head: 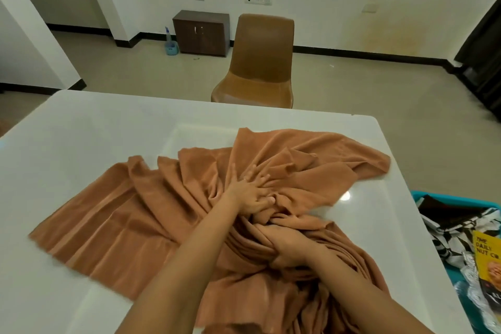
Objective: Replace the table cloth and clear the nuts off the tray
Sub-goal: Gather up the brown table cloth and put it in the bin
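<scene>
A rust-brown table cloth (113, 214) lies bunched across the white table (81, 127), with folds radiating from its middle. My left hand (250, 194) reaches to that middle; some fingers spread over the fabric while the thumb and lower fingers curl into the gathered folds. Nearer to me, my right hand (291, 247) grips a thick twisted bunch of the same cloth. The cloth's far right corner (376, 162) lies flat near the table's right edge. No tray or loose nuts are visible.
A blue basket (423, 194) stands by the table's right edge, holding a black-and-white cloth (444, 228) and a yellow nut packet (486, 257). A brown chair (260, 62) stands beyond the far edge. A dark cabinet (200, 32) is against the wall.
</scene>
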Demonstrator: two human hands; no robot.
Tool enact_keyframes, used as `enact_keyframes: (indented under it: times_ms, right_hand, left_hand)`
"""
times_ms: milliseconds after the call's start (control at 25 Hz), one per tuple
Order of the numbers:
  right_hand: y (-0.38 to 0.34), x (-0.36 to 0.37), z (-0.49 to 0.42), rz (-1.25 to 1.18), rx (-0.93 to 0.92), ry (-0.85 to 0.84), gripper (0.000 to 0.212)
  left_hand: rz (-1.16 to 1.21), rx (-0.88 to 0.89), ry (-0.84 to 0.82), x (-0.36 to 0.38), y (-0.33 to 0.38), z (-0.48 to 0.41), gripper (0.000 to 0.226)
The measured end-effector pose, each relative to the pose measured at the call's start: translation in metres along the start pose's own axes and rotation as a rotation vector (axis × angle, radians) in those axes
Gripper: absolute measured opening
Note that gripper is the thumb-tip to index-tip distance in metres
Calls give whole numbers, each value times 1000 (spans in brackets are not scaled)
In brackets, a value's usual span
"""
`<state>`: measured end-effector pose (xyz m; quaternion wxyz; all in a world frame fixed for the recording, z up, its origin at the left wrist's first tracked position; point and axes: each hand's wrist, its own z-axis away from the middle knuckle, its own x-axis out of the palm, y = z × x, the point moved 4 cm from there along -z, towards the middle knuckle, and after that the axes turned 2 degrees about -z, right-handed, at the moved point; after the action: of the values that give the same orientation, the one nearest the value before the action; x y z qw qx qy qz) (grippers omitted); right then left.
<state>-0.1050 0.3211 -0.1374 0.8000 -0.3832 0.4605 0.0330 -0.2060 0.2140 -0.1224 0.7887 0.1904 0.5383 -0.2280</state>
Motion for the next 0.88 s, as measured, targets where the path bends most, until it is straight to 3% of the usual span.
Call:
enact_keyframes:
  times_ms: [160, 280, 360, 480, 600, 720, 800, 880]
  right_hand:
    - [20, -21, 11, 60, 17, 58, 82]
    - [37, -32, 14, 71, 79, 143, 74]
    - [45, -31, 13, 43, 140, 204, 66]
    - [63, -35, 11, -107, 298, 421, 65]
    - [75, -43, 7, -250, 459, 642, 64]
    - [78, -47, 2, -189, 552, 649, 59]
    - [79, -48, 4, -70, 684, 684, 58]
    - [79, -47, 6, 22, 866, 694, 61]
  left_hand:
    - [187, -421, -56, 10, -47, 24, 81]
    - [396, -599, -17, 15, -55, 54, 85]
    - [308, -666, 40, 17, -51, 72, 85]
    - [185, -687, -1, 21, -45, 92, 87]
    - [293, -567, -34, 11, -56, 101, 95]
    - [148, -591, 393, -18, -98, 110, 100]
    - [166, -592, 249, -3, -127, 116, 113]
    - [387, -595, 13, 32, -134, 120, 111]
